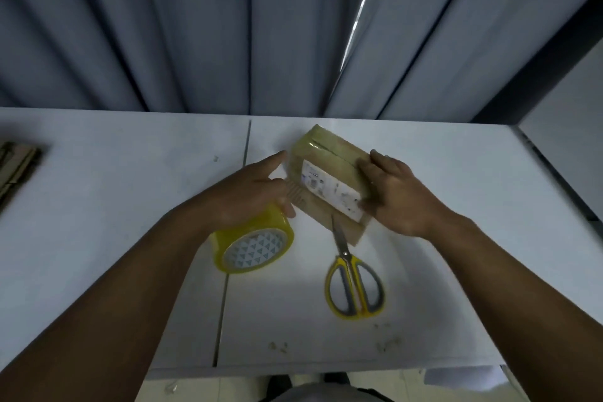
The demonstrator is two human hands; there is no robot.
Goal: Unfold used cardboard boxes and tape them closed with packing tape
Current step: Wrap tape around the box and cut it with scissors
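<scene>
A small brown cardboard box [326,170] with a white shipping label stands tilted on the white table [130,173]. My right hand [394,196] grips its right end, fingers curled over the top edge. My left hand [248,192] holds a yellow roll of packing tape [253,246] from above, its index finger stretched toward the box's left side. A short strip of tape runs from the roll to the box's near left corner. Glossy tape covers the box's far end.
Yellow-and-grey scissors [354,284] lie shut on the table just in front of the box, blades pointing at it. Flattened cardboard [16,166] lies at the far left edge. Grey curtains [228,26] hang behind the table. A seam runs down the tabletop.
</scene>
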